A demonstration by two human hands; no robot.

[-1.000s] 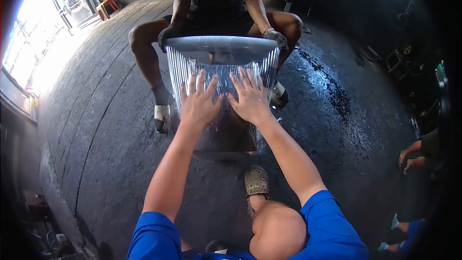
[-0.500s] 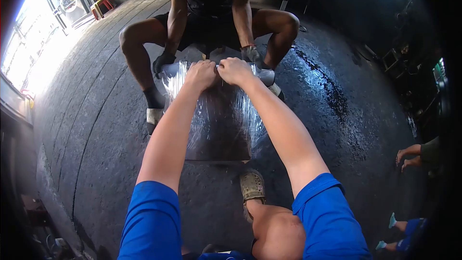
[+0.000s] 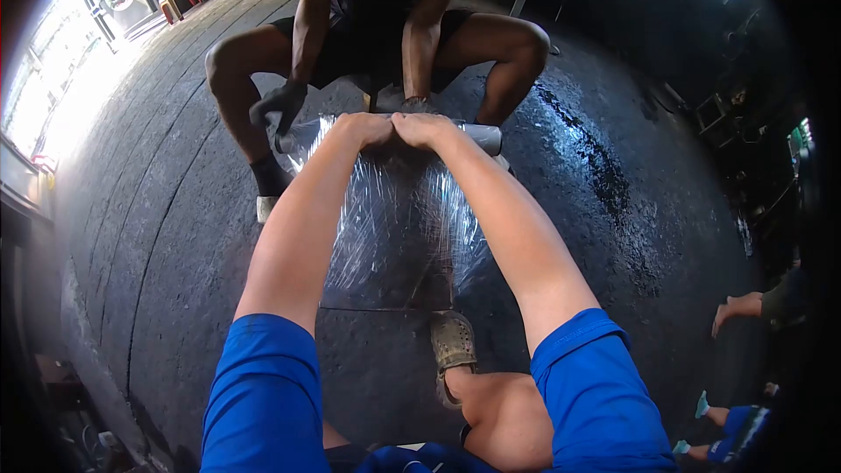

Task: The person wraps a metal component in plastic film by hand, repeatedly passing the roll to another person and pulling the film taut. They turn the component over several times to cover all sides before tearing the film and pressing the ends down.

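Plastic wrap [image 3: 394, 228] lies stretched over a flat dark board [image 3: 385, 293] on the floor [image 3: 158, 228]. Its long axis runs from 6 to 12 o'clock, away from the person's sandal [image 3: 452, 343]. At its 12 o'clock end the roll [image 3: 480, 137] lies crosswise, 9 to 3 o'clock. Left hand [image 3: 366, 130] and right hand [image 3: 422, 129], side by side, are curled closed over that far edge of the wrap. A co-worker's gloved hand [image 3: 277, 107] grips the roll's 9 o'clock end.

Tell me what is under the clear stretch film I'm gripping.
A dark flat panel shows through the stretch film. Glare and wrinkles hide its surface detail, and your left hand and right hand cover its far edge beside the film roll.
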